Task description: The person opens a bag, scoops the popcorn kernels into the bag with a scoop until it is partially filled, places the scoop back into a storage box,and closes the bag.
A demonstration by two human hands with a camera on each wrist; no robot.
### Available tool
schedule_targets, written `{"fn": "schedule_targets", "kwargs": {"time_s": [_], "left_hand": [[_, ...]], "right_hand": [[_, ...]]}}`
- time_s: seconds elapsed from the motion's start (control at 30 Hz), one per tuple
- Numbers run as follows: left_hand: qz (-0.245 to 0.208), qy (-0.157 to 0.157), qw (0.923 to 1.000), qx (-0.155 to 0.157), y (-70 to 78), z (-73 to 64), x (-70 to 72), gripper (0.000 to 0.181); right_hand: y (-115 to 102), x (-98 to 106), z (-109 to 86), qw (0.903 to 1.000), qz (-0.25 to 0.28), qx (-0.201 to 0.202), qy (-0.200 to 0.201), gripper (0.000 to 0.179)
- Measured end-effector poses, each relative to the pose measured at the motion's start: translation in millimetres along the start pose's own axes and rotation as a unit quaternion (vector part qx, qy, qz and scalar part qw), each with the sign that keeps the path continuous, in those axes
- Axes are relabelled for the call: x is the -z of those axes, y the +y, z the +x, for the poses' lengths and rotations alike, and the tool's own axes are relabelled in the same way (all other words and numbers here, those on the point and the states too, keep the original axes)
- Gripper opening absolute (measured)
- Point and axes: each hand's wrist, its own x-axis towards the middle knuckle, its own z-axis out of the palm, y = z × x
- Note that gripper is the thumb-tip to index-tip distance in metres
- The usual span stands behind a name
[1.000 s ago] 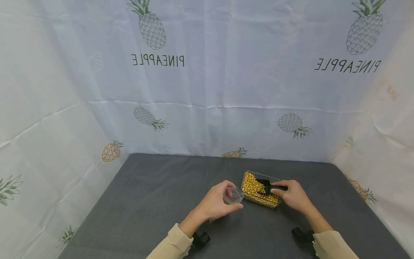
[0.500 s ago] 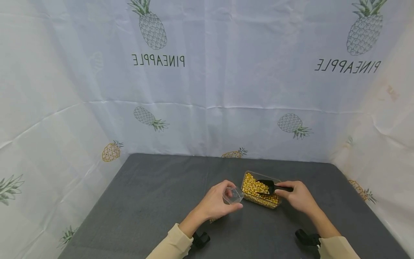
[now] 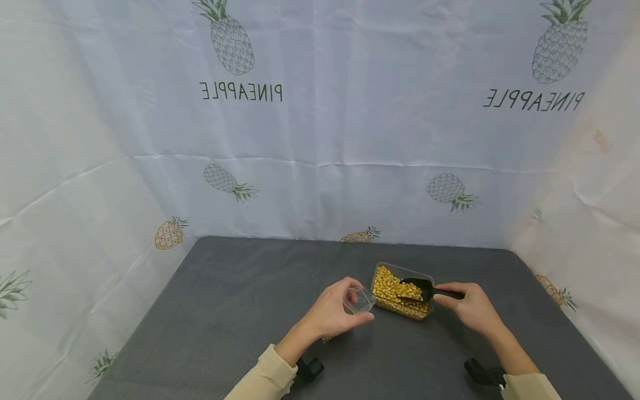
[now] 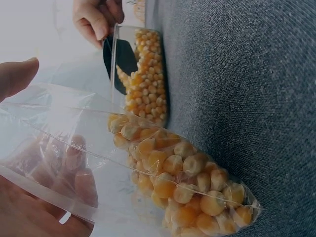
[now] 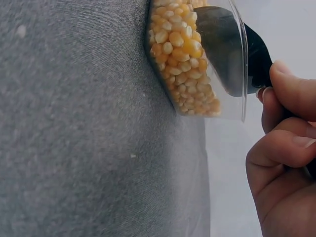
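Observation:
My right hand (image 3: 472,305) grips the handle of a black scoop (image 3: 426,286), thumb and fingers wrapped around it. The scoop's blade is inside a clear plastic container (image 5: 229,107) and has corn kernels (image 3: 387,284) on it. In the left wrist view, my left hand (image 4: 29,210) holds a clear plastic bag (image 4: 98,116) by its mouth, spread between thumb and fingers. More corn kernels (image 4: 192,177) fill the bottom of this bag, which hangs close over the table. From the head view, the hand hides most of the bag.
A dark grey cloth covers the table (image 3: 250,294). White curtains (image 3: 320,128) with pineapple prints stand behind and at both sides. Black straps (image 3: 310,369) sit at the wrists. Tiny pale specks lie on the cloth in the right wrist view.
My right hand has drawn the scoop rightward through the kernels toward the container's right end, and kernels now sit on its blade. My left hand and the bag have stayed in place.

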Motion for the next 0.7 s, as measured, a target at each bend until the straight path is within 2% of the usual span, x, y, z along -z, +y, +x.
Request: {"fn": "schedule_targets", "kwargs": {"time_s": [0.2,0.33,0.47,0.7], "left_hand": [[0.0,0.002,1.0,-0.001,-0.5,-0.5,-0.4,0.053],[0.0,0.005,1.0,-0.005,-0.9,-0.8,-0.8,0.053],[0.001,0.006,1.0,-0.008,-1.4,-0.8,-1.2,0.053],[0.001,0.007,0.9999,-0.011,-2.2,-0.6,-2.1,0.054]], "right_hand": [[3.3,-0.6,-4.7,0.9996,0.026,-0.008,0.008,0.044],[3.0,-0.9,-5.6,0.9958,0.082,-0.041,0.0,0.048],[3.2,-0.6,-5.1,0.9875,0.143,-0.067,-0.009,0.054],[4.1,-4.5,-5.0,0.9837,0.167,-0.068,0.002,0.053]]}}
